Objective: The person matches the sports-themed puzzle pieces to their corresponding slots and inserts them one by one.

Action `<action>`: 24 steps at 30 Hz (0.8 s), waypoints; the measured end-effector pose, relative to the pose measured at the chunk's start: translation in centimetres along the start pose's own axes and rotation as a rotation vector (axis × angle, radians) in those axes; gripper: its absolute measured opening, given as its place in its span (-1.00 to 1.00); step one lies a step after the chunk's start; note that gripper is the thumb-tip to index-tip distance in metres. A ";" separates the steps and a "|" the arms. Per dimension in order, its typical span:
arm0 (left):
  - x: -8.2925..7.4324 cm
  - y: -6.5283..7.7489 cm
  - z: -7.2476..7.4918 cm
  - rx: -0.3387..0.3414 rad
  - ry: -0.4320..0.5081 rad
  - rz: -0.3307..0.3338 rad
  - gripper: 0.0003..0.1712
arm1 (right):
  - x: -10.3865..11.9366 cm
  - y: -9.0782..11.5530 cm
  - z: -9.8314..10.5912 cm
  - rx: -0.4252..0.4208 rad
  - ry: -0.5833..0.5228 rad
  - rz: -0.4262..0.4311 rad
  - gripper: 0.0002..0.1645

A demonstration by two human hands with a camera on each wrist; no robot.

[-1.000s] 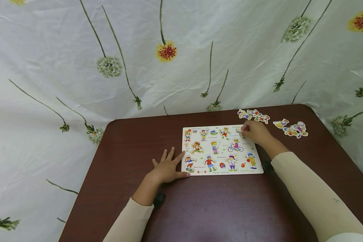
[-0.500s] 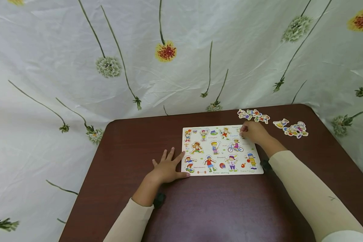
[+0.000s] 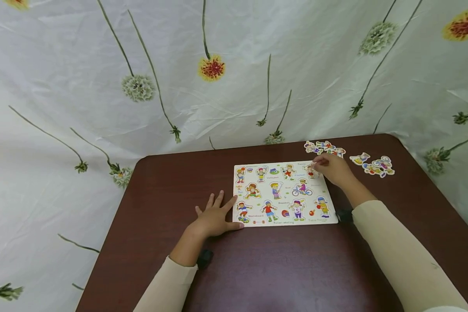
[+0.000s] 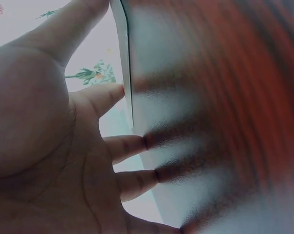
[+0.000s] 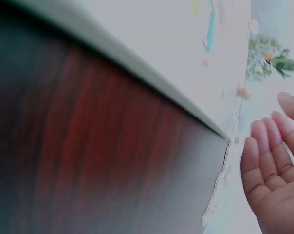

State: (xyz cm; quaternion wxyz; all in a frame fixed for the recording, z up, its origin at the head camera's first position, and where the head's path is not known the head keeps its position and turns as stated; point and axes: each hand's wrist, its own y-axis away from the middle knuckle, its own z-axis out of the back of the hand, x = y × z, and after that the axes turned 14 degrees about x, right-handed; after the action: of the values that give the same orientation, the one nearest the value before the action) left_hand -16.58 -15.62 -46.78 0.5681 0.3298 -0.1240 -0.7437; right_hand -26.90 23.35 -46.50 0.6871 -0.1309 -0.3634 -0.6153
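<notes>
A white puzzle board (image 3: 265, 182) printed with sports figures lies on the dark red-brown table. Figure pieces such as a cyclist (image 3: 302, 187) and a red-shirted skater (image 3: 269, 210) sit in it. My left hand (image 3: 212, 220) is spread at the board's left edge, thumb over its lower left corner, the other fingertips down on the tabletop. By the upper right corner is my right hand (image 3: 335, 170), just beside a tennis figure piece (image 3: 310, 172) in the board. In the right wrist view its fingers (image 5: 266, 151) are loosely bent, thumb apart, with nothing between them.
Several loose figure pieces (image 3: 313, 147) lie behind the board at the table's far edge, partly behind the right hand. Another group of pieces (image 3: 374, 169) lies farther right. A white flowered cloth (image 3: 234, 86) hangs behind the table.
The right hand has let go of the tennis figure piece and moved slightly up and right, exposing it in the board. The left hand stays in place. The head view has shifted a little.
</notes>
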 end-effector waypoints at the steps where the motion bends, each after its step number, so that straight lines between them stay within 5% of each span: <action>1: 0.0 0.0 0.0 -0.001 0.000 0.000 0.06 | -0.2 0.1 0.1 -0.016 -0.022 0.008 -0.59; 12: 0.0 -0.1 0.0 -0.001 0.004 -0.003 0.05 | -2.1 2.0 2.1 -0.180 -0.214 0.023 -0.39; 24: -0.1 0.0 0.1 -0.001 0.001 -0.003 0.06 | -4.8 3.9 4.9 -0.260 -0.167 -0.044 -0.36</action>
State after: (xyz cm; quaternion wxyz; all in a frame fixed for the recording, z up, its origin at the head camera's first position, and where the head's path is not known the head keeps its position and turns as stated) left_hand -16.59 -15.59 -46.68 0.5672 0.3301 -0.1225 -0.7445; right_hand -24.75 30.82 -45.21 0.6183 -0.2616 -0.3391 -0.6591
